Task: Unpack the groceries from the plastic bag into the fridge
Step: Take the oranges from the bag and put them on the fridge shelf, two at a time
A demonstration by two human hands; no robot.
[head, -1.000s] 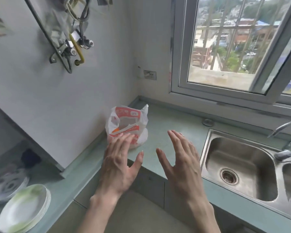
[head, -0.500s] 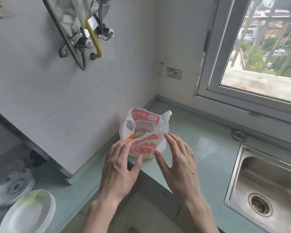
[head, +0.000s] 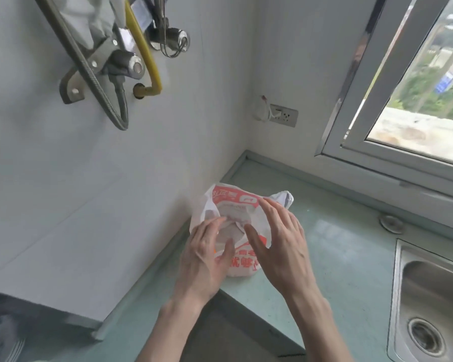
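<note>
A white plastic bag with red print stands on the pale green counter in the corner by the wall. Its mouth gapes upward and something pale shows inside; I cannot tell what it is. My left hand lies over the bag's left front side, fingers straight and reaching into the mouth. My right hand is at the bag's right side, fingers extended over its rim, thumb against the front. Neither hand clearly grips the plastic. No fridge is in view.
A steel sink is set into the counter at the right. A window runs along the back wall, with a wall socket beside it. Pipes, hoses and a yellow tube hang on the left wall above.
Both hands have moved forward from in front of the bag onto it, the left fingers now at its mouth. The view has come closer and turned left.
</note>
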